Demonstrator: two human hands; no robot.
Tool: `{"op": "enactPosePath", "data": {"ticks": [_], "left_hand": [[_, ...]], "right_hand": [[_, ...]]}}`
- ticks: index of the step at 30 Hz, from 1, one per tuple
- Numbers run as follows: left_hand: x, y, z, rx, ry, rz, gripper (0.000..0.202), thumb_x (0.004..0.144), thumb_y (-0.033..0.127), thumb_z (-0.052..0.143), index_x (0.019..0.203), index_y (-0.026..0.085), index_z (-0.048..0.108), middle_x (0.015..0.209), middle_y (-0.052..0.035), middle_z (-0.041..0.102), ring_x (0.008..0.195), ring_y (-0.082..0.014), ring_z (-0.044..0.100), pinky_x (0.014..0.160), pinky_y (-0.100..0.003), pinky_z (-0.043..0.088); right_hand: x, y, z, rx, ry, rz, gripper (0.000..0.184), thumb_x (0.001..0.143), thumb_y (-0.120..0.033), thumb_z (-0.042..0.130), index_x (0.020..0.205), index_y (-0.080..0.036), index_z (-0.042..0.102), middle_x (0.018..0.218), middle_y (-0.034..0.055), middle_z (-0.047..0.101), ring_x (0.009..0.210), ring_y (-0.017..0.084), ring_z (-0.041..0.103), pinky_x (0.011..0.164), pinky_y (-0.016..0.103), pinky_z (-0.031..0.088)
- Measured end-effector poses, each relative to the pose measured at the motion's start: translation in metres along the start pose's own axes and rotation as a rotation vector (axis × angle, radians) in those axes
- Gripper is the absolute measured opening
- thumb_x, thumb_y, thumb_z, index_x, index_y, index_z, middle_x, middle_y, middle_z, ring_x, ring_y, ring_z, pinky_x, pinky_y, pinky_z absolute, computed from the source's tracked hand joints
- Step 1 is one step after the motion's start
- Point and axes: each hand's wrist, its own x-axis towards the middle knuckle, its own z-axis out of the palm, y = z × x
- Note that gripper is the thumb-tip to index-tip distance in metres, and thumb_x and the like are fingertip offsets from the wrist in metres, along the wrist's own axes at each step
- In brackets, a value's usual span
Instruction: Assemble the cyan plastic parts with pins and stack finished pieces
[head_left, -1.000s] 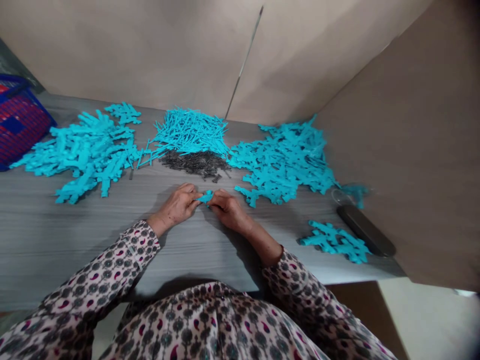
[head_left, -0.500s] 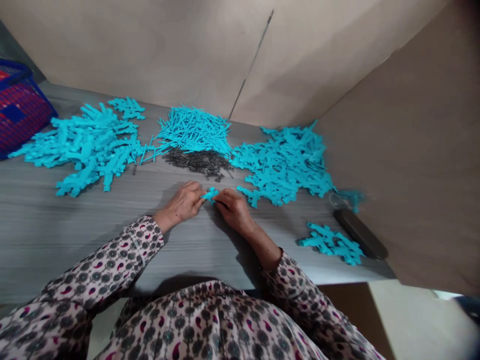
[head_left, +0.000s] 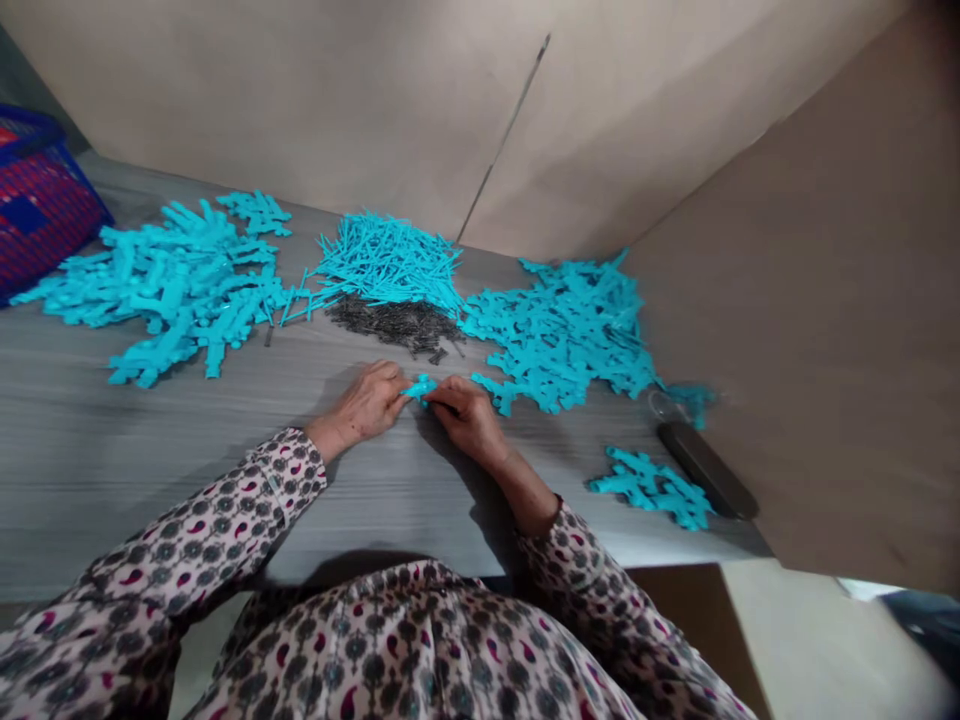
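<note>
A small turquoise plastic part (head_left: 420, 387) is held between my two hands, just above the grey table. My left hand (head_left: 367, 402) pinches its left end, and my right hand (head_left: 466, 415) grips the right side. Fingers cover much of the part, so its full shape is hidden. Right behind my hands lies a heap of small dark pins (head_left: 401, 325). Beyond that is a pile of thin turquoise sticks (head_left: 390, 255). To the right spreads a pile of flat turquoise parts (head_left: 562, 335), its near edge close to my right hand.
Thicker turquoise pieces (head_left: 176, 285) are heaped at the left, beside a blue and red basket (head_left: 49, 215). Several turquoise parts (head_left: 652, 485) lie at the right near a dark elongated case (head_left: 709, 470). Wooden panels (head_left: 337, 100) close off the back and right of the table (head_left: 262, 400).
Both hands stay in nearly the same place, still holding the turquoise part. The view has shifted slightly; the piles look unchanged.
</note>
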Motion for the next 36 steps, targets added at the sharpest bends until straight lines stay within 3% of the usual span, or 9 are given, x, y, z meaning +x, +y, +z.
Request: {"op": "enactPosePath", "data": {"ticks": [13,28,36], "left_hand": [[0.0009,-0.0034,0.0045,0.019,0.008,0.006,0.021,0.092,0.021,0.053,0.100,0.017,0.071,0.089,-0.0080,0.062,0.091,-0.0226,0.057,0.083,-0.035,0.050],[0.0010,-0.0089,0.0073,0.008,0.021,0.013,0.025,0.095,0.027,0.050,0.099,0.016,0.072,0.084,-0.0075,0.061,0.088,-0.0222,0.058,0.080,-0.034,0.049],[0.0017,-0.0072,0.0043,0.024,0.017,0.010,0.023,0.094,0.025,0.051,0.097,0.018,0.073,0.085,-0.0070,0.062,0.088,-0.0216,0.059,0.080,-0.033,0.049]], "right_hand": [[-0.0014,0.0038,0.0082,-0.105,0.054,-0.102,0.018,0.086,-0.011,0.050,0.089,-0.020,0.065,0.079,0.0048,0.059,0.076,0.019,0.057,0.069,0.031,0.046],[0.0068,-0.0012,-0.0003,-0.076,-0.030,-0.052,0.022,0.086,-0.008,0.052,0.078,-0.019,0.069,0.069,0.0022,0.055,0.071,0.017,0.055,0.064,0.028,0.041],[0.0067,0.0009,0.0029,-0.114,-0.001,-0.064,0.021,0.082,-0.005,0.053,0.078,-0.018,0.068,0.072,0.0033,0.057,0.071,0.017,0.055,0.065,0.028,0.042]]}}
